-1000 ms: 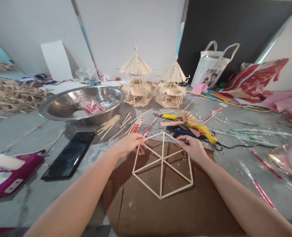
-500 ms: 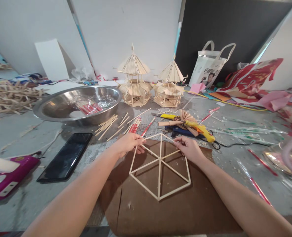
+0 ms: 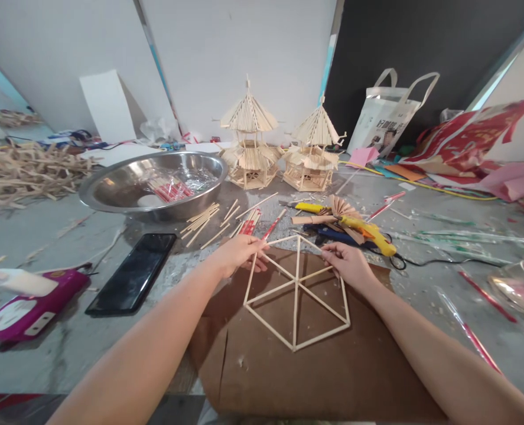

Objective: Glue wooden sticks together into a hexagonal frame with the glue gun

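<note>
A hexagon frame of thin wooden sticks [image 3: 296,289], with spokes meeting at its middle, lies on a brown cardboard sheet [image 3: 332,366]. My left hand [image 3: 239,255] pinches the frame's far left corner. My right hand [image 3: 348,263] pinches its far right corner. Both hands have fingers closed on the sticks. Just beyond the frame lie loose sticks [image 3: 202,221] and a yellow glue gun [image 3: 370,231].
A steel bowl [image 3: 111,198] with red-wrapped sticks stands at left. Two stick pagoda models [image 3: 249,147] [image 3: 312,153] stand at the back. A black phone [image 3: 133,277] and a pink box [image 3: 26,304] lie at left. A heap of sticks [image 3: 26,171], a white bag [image 3: 386,121] and wrappers crowd the edges.
The view shifted slightly to the left and back. Both hands keep their hold on the frame's far corners; the frame has barely moved on the cardboard.
</note>
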Demonstrator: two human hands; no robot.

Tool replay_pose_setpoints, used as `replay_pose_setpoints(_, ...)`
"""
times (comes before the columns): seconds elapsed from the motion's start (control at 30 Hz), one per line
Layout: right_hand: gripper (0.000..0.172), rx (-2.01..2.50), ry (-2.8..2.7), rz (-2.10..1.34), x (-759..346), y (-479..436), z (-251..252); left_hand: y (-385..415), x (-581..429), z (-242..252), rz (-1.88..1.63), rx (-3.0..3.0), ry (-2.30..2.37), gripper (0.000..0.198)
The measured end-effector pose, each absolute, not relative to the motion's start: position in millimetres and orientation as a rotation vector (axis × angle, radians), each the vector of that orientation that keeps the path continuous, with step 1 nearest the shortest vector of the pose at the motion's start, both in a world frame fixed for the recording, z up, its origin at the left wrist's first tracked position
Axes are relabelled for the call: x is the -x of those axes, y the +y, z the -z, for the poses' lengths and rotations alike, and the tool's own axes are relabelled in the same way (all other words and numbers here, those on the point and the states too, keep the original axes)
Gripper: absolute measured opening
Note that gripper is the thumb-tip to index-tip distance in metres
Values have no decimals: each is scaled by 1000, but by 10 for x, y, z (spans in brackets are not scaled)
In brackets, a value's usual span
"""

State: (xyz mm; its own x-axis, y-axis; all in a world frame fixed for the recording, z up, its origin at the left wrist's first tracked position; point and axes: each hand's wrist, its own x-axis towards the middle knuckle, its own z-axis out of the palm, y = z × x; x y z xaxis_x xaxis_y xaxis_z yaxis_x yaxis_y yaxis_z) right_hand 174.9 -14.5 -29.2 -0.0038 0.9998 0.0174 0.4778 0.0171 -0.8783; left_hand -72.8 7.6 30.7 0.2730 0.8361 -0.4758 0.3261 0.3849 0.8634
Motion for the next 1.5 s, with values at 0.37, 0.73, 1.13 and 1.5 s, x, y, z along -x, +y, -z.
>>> replay_pose_setpoints(0.37, 33, 1532, -1460, -1015, -1757, -148, 320, 95, 774, -313, -407, -1174, 1338, 20)
replay_pose_setpoints(0.73, 32, 1563, -1545, -929, -1786, -157, 336, 106, 785, -253, -429, -1208, 1311, 14)
replay_pose_setpoints(1.13, 33, 1588, -1593, -879, -1798, -149, 345, 131, 809, -222, -432, -1199, 1279, 17)
replay_pose_setpoints(1.5, 28, 1684, -1790, -619, -1809, -163, 277, 127, 855, -246, -374, -1253, 1228, 13)
